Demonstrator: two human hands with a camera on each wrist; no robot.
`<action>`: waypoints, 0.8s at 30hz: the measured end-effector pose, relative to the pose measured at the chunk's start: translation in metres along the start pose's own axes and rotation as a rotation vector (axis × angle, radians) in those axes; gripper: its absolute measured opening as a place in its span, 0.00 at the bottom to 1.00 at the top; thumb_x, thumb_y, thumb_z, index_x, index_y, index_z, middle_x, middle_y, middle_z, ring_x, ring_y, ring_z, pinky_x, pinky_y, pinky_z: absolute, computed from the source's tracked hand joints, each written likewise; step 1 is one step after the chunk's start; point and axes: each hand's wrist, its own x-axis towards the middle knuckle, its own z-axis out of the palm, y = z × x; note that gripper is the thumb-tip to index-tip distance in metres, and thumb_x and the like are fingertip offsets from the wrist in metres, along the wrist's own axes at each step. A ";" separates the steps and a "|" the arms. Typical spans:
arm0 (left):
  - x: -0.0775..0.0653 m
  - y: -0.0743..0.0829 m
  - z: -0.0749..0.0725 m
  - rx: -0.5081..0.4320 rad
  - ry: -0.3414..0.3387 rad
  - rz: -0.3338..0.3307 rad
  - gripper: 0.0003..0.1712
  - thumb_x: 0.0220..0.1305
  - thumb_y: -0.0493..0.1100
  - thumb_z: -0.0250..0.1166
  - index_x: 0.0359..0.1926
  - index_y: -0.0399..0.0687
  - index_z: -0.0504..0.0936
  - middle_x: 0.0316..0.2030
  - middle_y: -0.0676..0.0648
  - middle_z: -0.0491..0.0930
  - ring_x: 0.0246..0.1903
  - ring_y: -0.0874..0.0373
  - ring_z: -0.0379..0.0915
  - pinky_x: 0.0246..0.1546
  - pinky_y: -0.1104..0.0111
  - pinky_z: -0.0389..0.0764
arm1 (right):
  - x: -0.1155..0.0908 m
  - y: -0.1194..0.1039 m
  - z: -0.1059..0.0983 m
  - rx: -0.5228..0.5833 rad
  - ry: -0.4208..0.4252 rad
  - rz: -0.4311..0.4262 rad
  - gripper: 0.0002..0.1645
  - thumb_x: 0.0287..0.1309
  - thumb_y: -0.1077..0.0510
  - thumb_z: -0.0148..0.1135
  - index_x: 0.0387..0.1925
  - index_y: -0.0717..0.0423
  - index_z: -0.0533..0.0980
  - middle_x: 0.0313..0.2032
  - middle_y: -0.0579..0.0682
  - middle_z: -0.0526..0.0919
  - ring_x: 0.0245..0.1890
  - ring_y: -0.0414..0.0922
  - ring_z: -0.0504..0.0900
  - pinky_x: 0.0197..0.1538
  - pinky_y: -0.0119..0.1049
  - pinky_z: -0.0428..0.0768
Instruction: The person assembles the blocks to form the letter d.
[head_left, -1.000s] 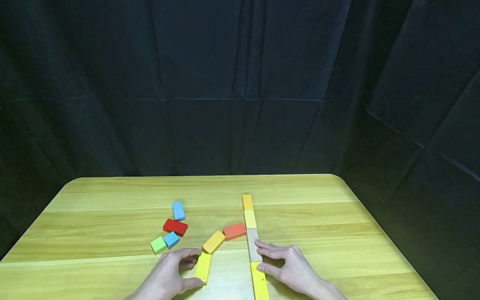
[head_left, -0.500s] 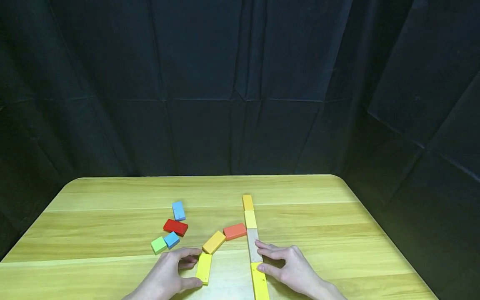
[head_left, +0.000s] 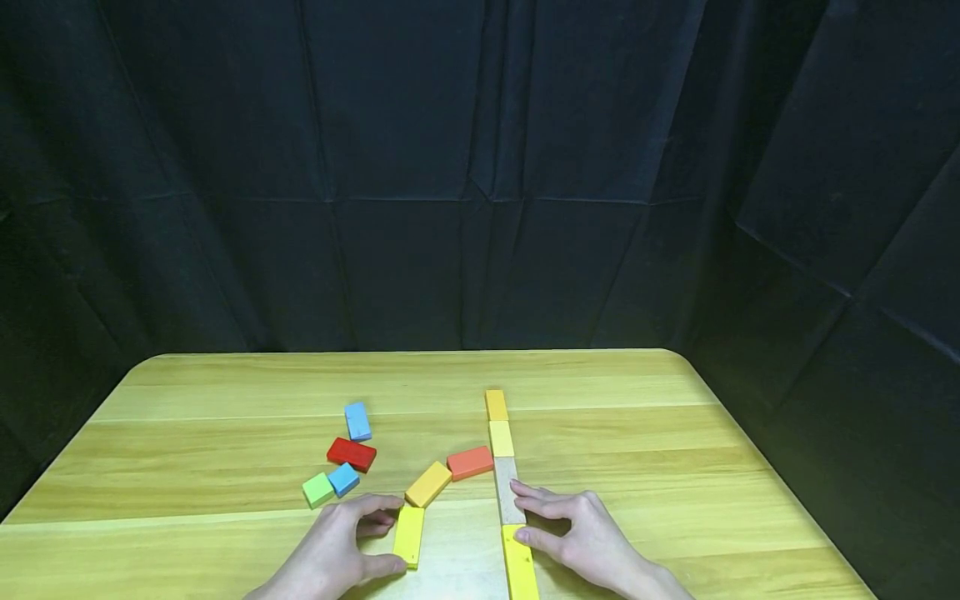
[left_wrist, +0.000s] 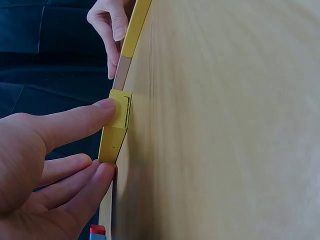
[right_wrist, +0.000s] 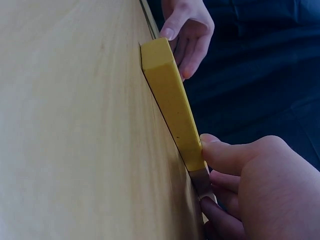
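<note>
In the head view my left hand (head_left: 341,542) pinches a short yellow block (head_left: 408,537) lengthwise, thumb at its near end and forefinger at its far end. The left wrist view shows the same yellow block (left_wrist: 116,127) between thumb and fingertips. An orange block (head_left: 428,484) meets its far end, and a coral-red block (head_left: 470,463) continues to a straight row. My right hand (head_left: 570,533) lies along that row's right side, its fingers touching a grey block (head_left: 507,496) and its thumb on a longer yellow block (head_left: 519,562).
Beyond the grey block the row runs on with a pale yellow block (head_left: 500,439) and a small orange block (head_left: 496,405). Left of centre lie a blue block (head_left: 357,422), a red block (head_left: 351,454), a smaller blue block (head_left: 344,479) and a green block (head_left: 318,490). Dark curtains (head_left: 405,167) surround the wooden table.
The yellow block at my left hand has shifted very slightly to the right. Both hands otherwise stay in place, and the other blocks lie as before.
</note>
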 end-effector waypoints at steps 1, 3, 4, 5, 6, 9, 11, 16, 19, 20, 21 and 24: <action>0.000 0.000 0.000 -0.001 0.000 0.000 0.36 0.44 0.43 0.82 0.55 0.38 0.80 0.47 0.47 0.83 0.43 0.57 0.82 0.46 0.72 0.84 | 0.000 0.000 0.000 0.000 0.000 0.000 0.29 0.58 0.39 0.68 0.53 0.54 0.84 0.60 0.37 0.80 0.60 0.47 0.79 0.62 0.42 0.78; 0.000 0.000 0.000 0.002 0.003 0.005 0.36 0.44 0.43 0.82 0.55 0.38 0.80 0.47 0.47 0.83 0.42 0.58 0.82 0.46 0.72 0.84 | 0.000 0.000 0.000 -0.002 0.000 0.002 0.29 0.58 0.39 0.68 0.53 0.54 0.84 0.60 0.37 0.80 0.60 0.47 0.79 0.63 0.42 0.78; 0.000 0.000 0.000 0.004 0.005 0.008 0.36 0.44 0.44 0.82 0.55 0.38 0.81 0.47 0.47 0.83 0.42 0.58 0.82 0.46 0.72 0.84 | 0.000 0.000 0.000 -0.002 -0.001 0.002 0.29 0.58 0.39 0.68 0.53 0.54 0.84 0.60 0.37 0.80 0.60 0.47 0.79 0.63 0.42 0.78; 0.000 0.000 0.000 0.008 0.007 0.011 0.36 0.44 0.44 0.82 0.55 0.39 0.81 0.47 0.47 0.83 0.42 0.59 0.82 0.46 0.72 0.84 | 0.000 0.000 0.000 0.000 -0.001 0.003 0.29 0.58 0.39 0.68 0.53 0.54 0.84 0.60 0.37 0.80 0.60 0.47 0.79 0.63 0.42 0.78; 0.000 0.000 0.000 0.010 0.008 0.013 0.36 0.44 0.44 0.82 0.55 0.39 0.81 0.47 0.47 0.83 0.42 0.59 0.82 0.46 0.72 0.84 | 0.000 0.000 0.000 0.000 -0.001 0.003 0.29 0.58 0.39 0.68 0.53 0.54 0.84 0.60 0.37 0.80 0.60 0.47 0.79 0.63 0.41 0.78; 0.001 0.000 0.000 0.017 0.008 0.016 0.36 0.44 0.44 0.82 0.55 0.39 0.81 0.48 0.46 0.83 0.42 0.59 0.81 0.46 0.72 0.84 | 0.000 0.000 0.000 0.001 -0.002 0.003 0.29 0.58 0.39 0.68 0.53 0.53 0.84 0.60 0.37 0.80 0.60 0.47 0.79 0.63 0.40 0.77; 0.000 0.000 -0.001 0.023 0.012 0.015 0.35 0.45 0.45 0.82 0.55 0.39 0.81 0.49 0.46 0.83 0.42 0.59 0.81 0.46 0.71 0.84 | 0.000 -0.001 0.001 0.003 -0.002 0.001 0.29 0.58 0.39 0.68 0.53 0.54 0.84 0.60 0.37 0.80 0.60 0.47 0.79 0.63 0.40 0.77; 0.000 -0.002 -0.004 0.066 0.057 0.035 0.31 0.49 0.48 0.80 0.54 0.42 0.82 0.48 0.47 0.84 0.42 0.58 0.82 0.46 0.70 0.84 | 0.001 -0.001 0.001 0.006 0.000 -0.004 0.29 0.58 0.39 0.68 0.53 0.53 0.83 0.60 0.37 0.80 0.60 0.47 0.79 0.63 0.41 0.77; 0.002 -0.002 -0.006 0.055 0.093 0.061 0.29 0.52 0.47 0.78 0.53 0.41 0.82 0.47 0.46 0.84 0.42 0.56 0.83 0.47 0.68 0.84 | 0.000 0.000 0.001 0.001 0.008 -0.012 0.28 0.58 0.40 0.68 0.53 0.53 0.84 0.60 0.38 0.80 0.60 0.47 0.80 0.63 0.40 0.77; 0.003 -0.002 -0.006 0.045 0.104 0.065 0.28 0.54 0.46 0.77 0.53 0.40 0.82 0.47 0.46 0.84 0.43 0.54 0.83 0.47 0.68 0.84 | 0.000 0.001 0.001 -0.002 0.010 -0.013 0.27 0.58 0.40 0.69 0.52 0.52 0.84 0.60 0.38 0.80 0.60 0.47 0.80 0.62 0.39 0.77; 0.004 -0.001 -0.007 0.045 0.118 0.066 0.27 0.55 0.45 0.77 0.54 0.40 0.82 0.46 0.46 0.84 0.43 0.53 0.83 0.47 0.67 0.84 | 0.000 0.001 0.001 -0.006 0.014 -0.014 0.27 0.58 0.40 0.69 0.52 0.52 0.84 0.60 0.38 0.80 0.59 0.46 0.80 0.62 0.38 0.77; 0.010 0.002 -0.010 0.047 0.182 0.048 0.24 0.56 0.42 0.75 0.53 0.42 0.82 0.48 0.46 0.84 0.45 0.51 0.83 0.49 0.66 0.84 | 0.000 0.002 0.002 -0.010 0.018 -0.017 0.27 0.57 0.40 0.69 0.52 0.51 0.84 0.59 0.37 0.80 0.59 0.46 0.80 0.62 0.37 0.77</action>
